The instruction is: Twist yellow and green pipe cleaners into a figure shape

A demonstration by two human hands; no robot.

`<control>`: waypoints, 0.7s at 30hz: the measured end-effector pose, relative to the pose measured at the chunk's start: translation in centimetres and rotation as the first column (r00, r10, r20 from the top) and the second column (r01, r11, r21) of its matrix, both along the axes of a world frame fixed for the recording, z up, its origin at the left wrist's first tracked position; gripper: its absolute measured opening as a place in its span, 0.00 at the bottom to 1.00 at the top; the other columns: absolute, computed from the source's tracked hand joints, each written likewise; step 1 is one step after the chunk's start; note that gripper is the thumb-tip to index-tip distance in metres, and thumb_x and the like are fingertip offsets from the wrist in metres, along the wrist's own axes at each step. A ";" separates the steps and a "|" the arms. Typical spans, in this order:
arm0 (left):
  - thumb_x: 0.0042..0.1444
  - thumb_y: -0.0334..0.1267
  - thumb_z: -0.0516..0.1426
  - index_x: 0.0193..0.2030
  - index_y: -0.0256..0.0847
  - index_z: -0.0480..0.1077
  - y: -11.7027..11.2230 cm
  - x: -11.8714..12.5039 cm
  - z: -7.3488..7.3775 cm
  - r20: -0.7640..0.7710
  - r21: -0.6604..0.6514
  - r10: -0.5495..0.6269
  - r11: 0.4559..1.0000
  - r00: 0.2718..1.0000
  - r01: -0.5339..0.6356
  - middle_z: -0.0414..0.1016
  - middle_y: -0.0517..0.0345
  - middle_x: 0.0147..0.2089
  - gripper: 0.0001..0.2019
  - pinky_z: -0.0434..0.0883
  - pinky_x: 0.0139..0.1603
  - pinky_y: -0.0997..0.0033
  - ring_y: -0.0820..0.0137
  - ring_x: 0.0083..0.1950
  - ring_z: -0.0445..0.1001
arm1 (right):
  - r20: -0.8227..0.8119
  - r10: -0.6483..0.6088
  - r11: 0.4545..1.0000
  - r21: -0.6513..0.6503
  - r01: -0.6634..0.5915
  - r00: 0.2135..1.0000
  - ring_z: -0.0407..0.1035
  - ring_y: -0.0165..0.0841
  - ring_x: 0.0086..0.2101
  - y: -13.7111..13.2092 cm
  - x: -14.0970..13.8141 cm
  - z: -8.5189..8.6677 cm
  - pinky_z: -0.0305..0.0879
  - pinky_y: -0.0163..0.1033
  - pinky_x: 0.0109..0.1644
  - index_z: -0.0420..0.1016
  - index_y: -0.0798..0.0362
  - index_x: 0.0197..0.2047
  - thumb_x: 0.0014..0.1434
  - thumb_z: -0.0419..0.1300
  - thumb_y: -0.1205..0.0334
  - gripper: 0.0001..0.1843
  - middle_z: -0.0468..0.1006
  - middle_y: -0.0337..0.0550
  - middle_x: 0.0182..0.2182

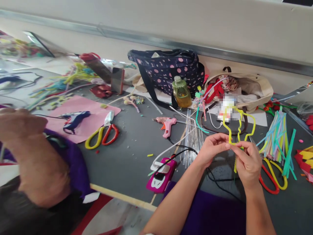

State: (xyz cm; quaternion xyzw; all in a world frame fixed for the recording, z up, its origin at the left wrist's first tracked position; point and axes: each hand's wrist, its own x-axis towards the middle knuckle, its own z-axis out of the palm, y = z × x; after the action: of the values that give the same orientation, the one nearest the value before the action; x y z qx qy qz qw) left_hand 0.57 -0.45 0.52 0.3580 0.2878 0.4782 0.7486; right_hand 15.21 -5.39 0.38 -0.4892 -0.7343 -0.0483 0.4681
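Between both hands, over the right part of the table, is a yellow pipe cleaner (254, 125) bent into looping petal-like shapes that stand up above the fingers. My left hand (216, 148) pinches its lower edge between thumb and fingertips. Close beside it, my right hand (248, 161) is closed on the base of the same piece, and a yellow end hangs down below the fingers. Fingers cover the place where the loops join. To the right of my right hand lie scissors (271, 178) with one red and one yellow handle; their blades are mostly hidden.
A pink glue gun (168, 125), silver wires (192, 140) and a magenta power strip (162, 178) lie left of my hands. Pastel pipe cleaners (277, 133) are at right. Behind stand a bottle (181, 93) and a patterned bag (166, 70). A co-worker's arm (36, 156) reaches in at left.
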 end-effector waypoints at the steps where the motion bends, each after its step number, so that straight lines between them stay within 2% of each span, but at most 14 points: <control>1: 0.37 0.37 0.72 0.35 0.35 0.77 0.0 -0.1 0.0 0.005 0.005 -0.011 1.000 1.000 0.011 0.75 0.58 0.33 0.17 0.67 0.39 0.74 0.74 0.33 0.71 | 0.003 -0.003 1.000 0.003 0.003 1.000 0.65 0.31 0.34 0.0 0.0 0.0 0.62 0.37 0.35 0.79 0.46 0.46 0.58 0.55 0.79 0.21 0.73 0.44 0.36; 6: 0.39 0.36 0.71 0.36 0.35 0.77 0.3 -0.3 -0.3 0.008 0.019 -0.053 0.998 0.999 0.053 0.76 0.58 0.33 0.16 0.68 0.40 0.73 0.74 0.33 0.72 | 0.024 -0.029 0.999 0.019 0.028 0.999 0.65 0.31 0.33 0.1 -0.1 0.3 0.62 0.37 0.35 0.79 0.48 0.44 0.59 0.56 0.78 0.19 0.74 0.44 0.35; 10: 0.41 0.36 0.70 0.35 0.35 0.76 0.5 -0.6 -0.5 0.006 0.032 -0.074 0.997 0.997 0.074 0.75 0.58 0.32 0.14 0.69 0.40 0.72 0.74 0.32 0.72 | 0.029 -0.055 0.998 0.015 0.055 0.998 0.68 0.33 0.37 0.1 -0.2 0.4 0.65 0.39 0.41 0.75 0.52 0.47 0.60 0.57 0.76 0.15 0.77 0.44 0.35; 13: 0.42 0.36 0.70 0.33 0.34 0.76 0.5 -0.6 -0.5 -0.006 0.035 -0.076 0.996 0.997 0.077 0.75 0.58 0.32 0.12 0.71 0.39 0.71 0.73 0.32 0.73 | 0.037 -0.106 0.994 0.040 0.105 0.994 0.69 0.35 0.38 0.1 -0.2 0.3 0.65 0.41 0.44 0.73 0.52 0.45 0.59 0.60 0.73 0.12 0.79 0.44 0.35; 18: 0.42 0.37 0.69 0.33 0.34 0.76 0.5 -0.4 -0.5 -0.049 0.036 -0.037 0.999 0.998 0.039 0.76 0.56 0.32 0.12 0.72 0.37 0.71 0.73 0.31 0.73 | 0.077 -0.228 0.972 0.070 0.223 0.971 0.69 0.36 0.38 0.2 0.0 0.1 0.64 0.46 0.48 0.72 0.52 0.43 0.57 0.63 0.70 0.10 0.80 0.43 0.34; 21: 0.42 0.38 0.69 0.32 0.34 0.76 0.8 -0.3 -0.9 -0.060 0.021 0.031 0.999 0.998 -0.030 0.76 0.56 0.31 0.12 0.72 0.35 0.72 0.73 0.30 0.73 | 0.043 -0.271 0.954 0.142 0.263 0.962 0.70 0.36 0.37 0.0 0.1 0.2 0.64 0.45 0.48 0.73 0.52 0.41 0.55 0.66 0.68 0.10 0.80 0.44 0.34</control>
State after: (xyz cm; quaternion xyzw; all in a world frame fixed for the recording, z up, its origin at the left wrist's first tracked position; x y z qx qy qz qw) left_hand 0.26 0.31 -0.39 0.3753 0.3110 0.4815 0.7284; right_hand 15.30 -5.37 0.57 -0.5492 -0.6708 -0.1760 0.4662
